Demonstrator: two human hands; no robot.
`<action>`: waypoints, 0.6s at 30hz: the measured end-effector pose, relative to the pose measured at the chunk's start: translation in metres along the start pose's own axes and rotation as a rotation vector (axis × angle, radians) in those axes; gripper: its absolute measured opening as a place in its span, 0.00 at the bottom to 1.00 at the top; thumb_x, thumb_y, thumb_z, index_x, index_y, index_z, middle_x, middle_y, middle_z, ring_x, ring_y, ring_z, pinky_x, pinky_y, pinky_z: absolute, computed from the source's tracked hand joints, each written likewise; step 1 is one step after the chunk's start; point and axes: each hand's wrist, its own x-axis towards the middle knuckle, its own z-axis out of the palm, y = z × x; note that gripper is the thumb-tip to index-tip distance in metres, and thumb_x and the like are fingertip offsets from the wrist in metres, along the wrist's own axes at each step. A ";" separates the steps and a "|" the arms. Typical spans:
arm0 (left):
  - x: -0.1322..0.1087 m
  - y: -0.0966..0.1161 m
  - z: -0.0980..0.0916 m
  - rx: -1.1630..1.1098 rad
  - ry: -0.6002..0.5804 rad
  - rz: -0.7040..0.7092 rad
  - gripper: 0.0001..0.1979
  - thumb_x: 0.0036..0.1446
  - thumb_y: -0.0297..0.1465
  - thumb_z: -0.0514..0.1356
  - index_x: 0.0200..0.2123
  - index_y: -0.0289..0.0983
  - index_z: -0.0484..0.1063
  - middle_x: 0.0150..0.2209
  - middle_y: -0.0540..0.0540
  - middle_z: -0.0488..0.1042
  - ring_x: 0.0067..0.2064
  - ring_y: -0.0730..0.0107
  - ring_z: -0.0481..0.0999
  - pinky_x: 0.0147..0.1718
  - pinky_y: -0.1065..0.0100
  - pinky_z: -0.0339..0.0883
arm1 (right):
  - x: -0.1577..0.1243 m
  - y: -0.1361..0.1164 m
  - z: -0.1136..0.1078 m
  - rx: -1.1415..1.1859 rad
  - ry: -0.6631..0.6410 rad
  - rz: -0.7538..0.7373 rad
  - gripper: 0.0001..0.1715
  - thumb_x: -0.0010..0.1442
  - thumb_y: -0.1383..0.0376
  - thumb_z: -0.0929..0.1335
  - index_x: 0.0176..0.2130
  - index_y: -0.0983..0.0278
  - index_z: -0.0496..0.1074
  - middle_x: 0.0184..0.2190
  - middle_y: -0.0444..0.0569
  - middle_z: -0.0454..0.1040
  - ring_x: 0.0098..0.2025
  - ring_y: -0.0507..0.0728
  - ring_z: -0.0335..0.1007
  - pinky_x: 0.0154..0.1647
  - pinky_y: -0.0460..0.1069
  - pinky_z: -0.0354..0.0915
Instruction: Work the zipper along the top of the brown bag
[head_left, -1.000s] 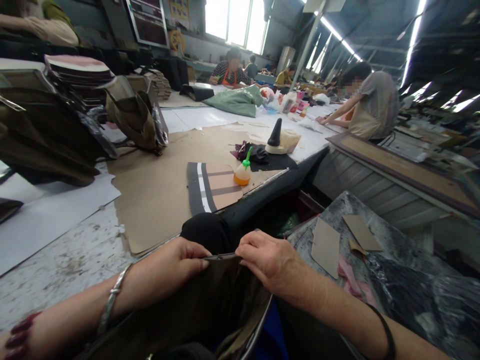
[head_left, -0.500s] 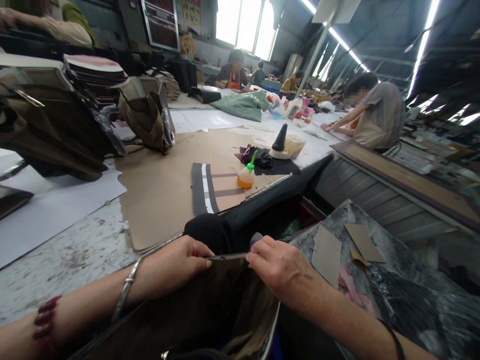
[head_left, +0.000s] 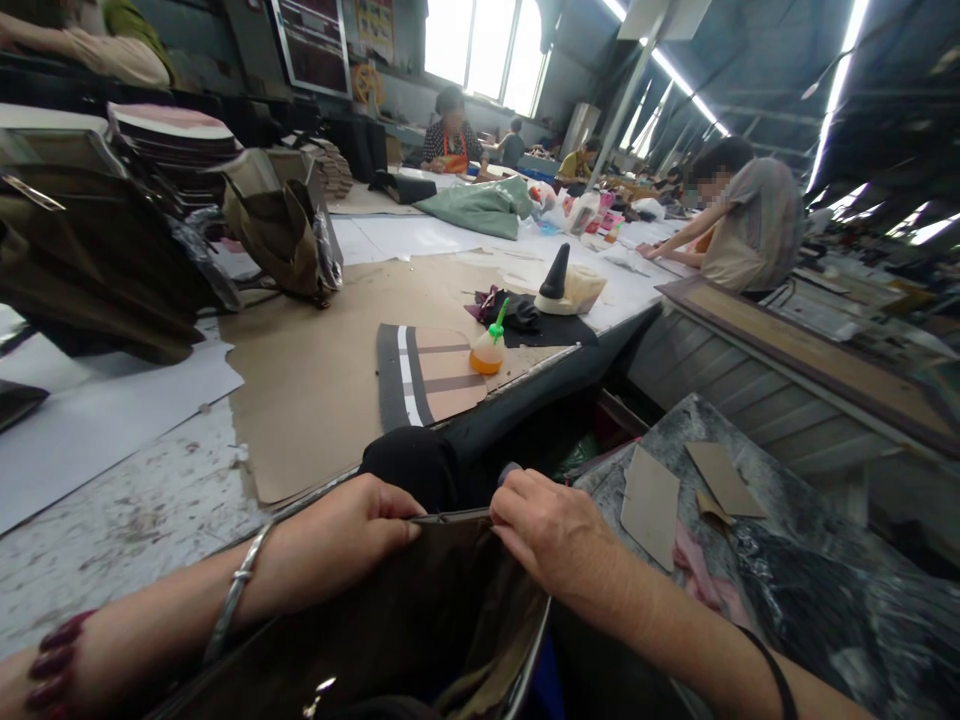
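Note:
A dark olive-brown bag (head_left: pixel 420 610) rests in front of me, its mouth facing up and its lining showing. My left hand (head_left: pixel 367 525) pinches the bag's far top edge between thumb and fingers. Just to the right along that same edge, my right hand (head_left: pixel 544 525) grips it with curled fingers. A short stretch of rim lies taut between the two hands. Part of a small greyish-purple thing peeks out behind my right fingers; its kind cannot be made out. A bit of metal hardware glints low on the bag.
A squeeze bottle (head_left: pixel 487 352) of orange liquid stands on a curved panel (head_left: pixel 442 375) on the worktable. Two olive bags (head_left: pixel 274 220) (head_left: pixel 90 240) stand at the left. On the right, a grey surface (head_left: pixel 652 440) holds card pieces and plastic. A co-worker (head_left: pixel 750 220) leans over the table.
Both hands keep their hold on the bag's edge, almost unmoved. The view has shifted slightly, so the table and its things sit a little further left.

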 end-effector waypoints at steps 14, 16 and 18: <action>0.001 0.002 0.002 0.035 0.019 0.017 0.15 0.44 0.35 0.52 0.31 0.34 0.75 0.28 0.47 0.76 0.30 0.64 0.73 0.30 0.69 0.65 | -0.002 0.001 -0.001 0.219 -0.013 -0.031 0.10 0.49 0.76 0.64 0.33 0.64 0.62 0.30 0.45 0.64 0.33 0.52 0.60 0.34 0.45 0.57; 0.001 0.003 0.002 0.034 0.025 0.012 0.16 0.44 0.36 0.52 0.31 0.35 0.75 0.28 0.47 0.76 0.30 0.63 0.73 0.30 0.69 0.65 | -0.002 0.000 -0.001 0.240 -0.005 -0.025 0.08 0.50 0.73 0.66 0.32 0.64 0.62 0.29 0.44 0.65 0.33 0.52 0.60 0.33 0.45 0.57; 0.001 0.003 0.002 0.023 0.013 0.005 0.15 0.44 0.36 0.53 0.31 0.34 0.74 0.28 0.47 0.76 0.30 0.63 0.73 0.29 0.69 0.65 | -0.003 0.001 0.000 0.272 0.019 -0.017 0.08 0.50 0.70 0.67 0.32 0.64 0.63 0.28 0.43 0.65 0.32 0.51 0.60 0.31 0.45 0.56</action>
